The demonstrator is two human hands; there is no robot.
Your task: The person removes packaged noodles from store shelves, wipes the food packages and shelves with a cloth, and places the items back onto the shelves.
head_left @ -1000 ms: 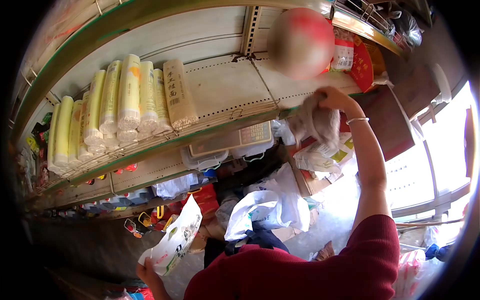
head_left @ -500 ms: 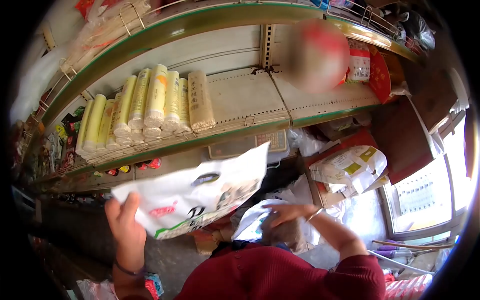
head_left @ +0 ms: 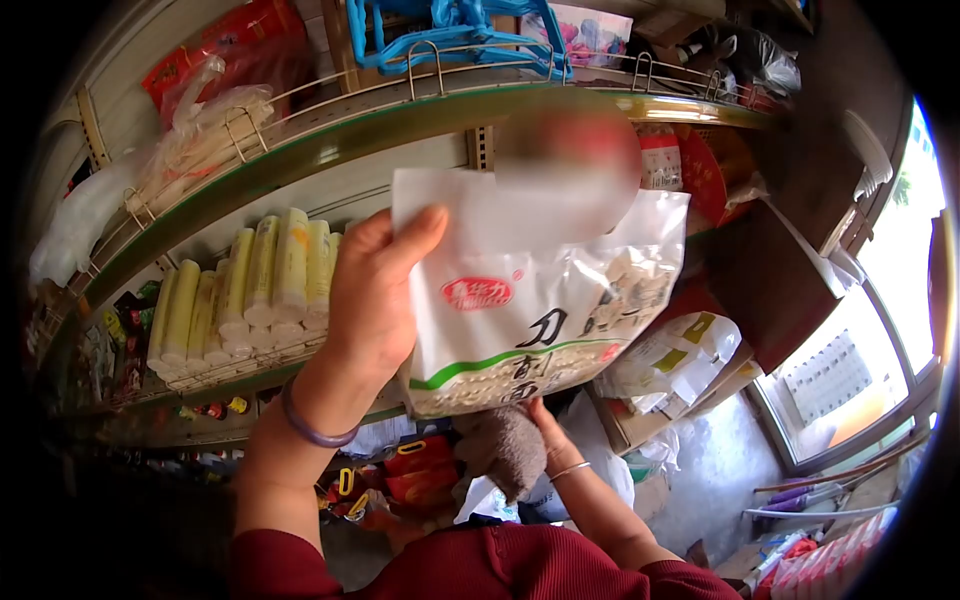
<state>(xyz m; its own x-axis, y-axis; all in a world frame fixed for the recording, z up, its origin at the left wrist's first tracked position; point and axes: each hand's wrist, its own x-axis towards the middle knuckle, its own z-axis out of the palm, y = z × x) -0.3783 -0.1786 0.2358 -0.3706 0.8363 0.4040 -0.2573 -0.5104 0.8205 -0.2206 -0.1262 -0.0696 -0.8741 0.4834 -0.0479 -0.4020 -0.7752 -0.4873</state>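
Note:
My left hand (head_left: 375, 290) grips the upper left edge of a white printed noodle bag (head_left: 540, 310), held up in front of the shelves. Below the bag, my right hand (head_left: 548, 440) is closed on a grey-brown cloth (head_left: 505, 450), close to the bag's lower edge. A blurred round patch covers the bag's top. Behind my left forearm, yellow-wrapped noodle rolls (head_left: 262, 270) stand grouped on the middle shelf.
Blue plastic racks (head_left: 460, 40) and a clear bag (head_left: 200, 150) sit on the upper shelf (head_left: 350, 110). At the right, a cardboard box (head_left: 640, 425) holds a white-and-green bag (head_left: 680, 360). A glass door (head_left: 840, 370) stands beyond.
The noodle bag has risen from low at the left to the centre, in my left hand. My right hand has come down from the shelf with the cloth, then moved beneath the bag.

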